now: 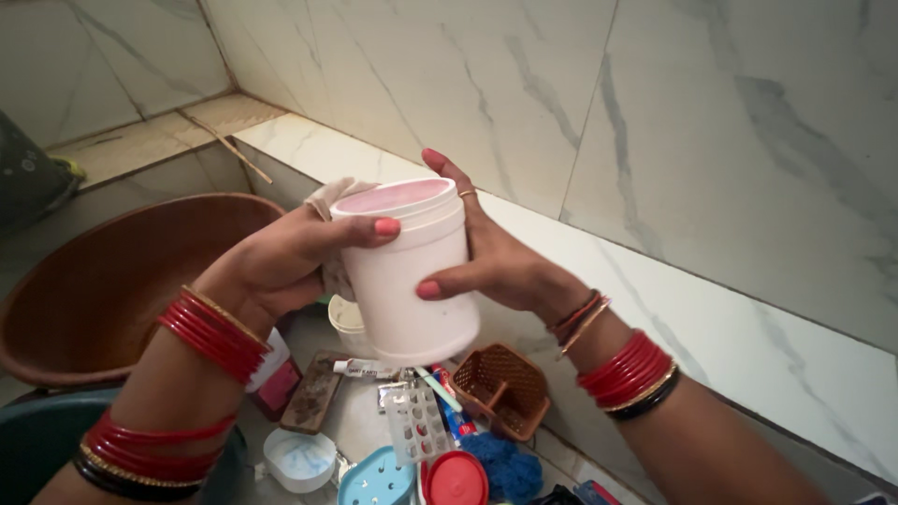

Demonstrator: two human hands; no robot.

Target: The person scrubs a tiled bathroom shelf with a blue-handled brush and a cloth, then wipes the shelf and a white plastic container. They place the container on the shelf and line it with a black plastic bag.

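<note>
Seen from above, two hands with red bangles on the wrists hold a white plastic jar [412, 276] up in front of a pale marble wall [711, 122]. The jar stands nearly upright in the air, its lid [398, 198] on, the lid's flat top tinted pink. The right hand [500, 262] wraps the far side of the jar, fingers spread up behind the lid and the thumb pressed on the front of the body. The left hand [281, 262] closes on the lid's near rim, thumb across the edge, with a beige cloth [327, 196] bunched between the fingers and the jar.

Below the jar, a marble ledge [365, 421] running along the wall's foot carries a clutter of small things: a small brown basket [505, 388] close to the wall, a blue scrubber [505, 468] beside it, a red round lid [456, 479], a light blue soap dish [376, 479], a white dish [297, 458] and a blister strip of tablets [419, 425]. A large brown tub [103, 281] sits at the left, beyond the left wrist.
</note>
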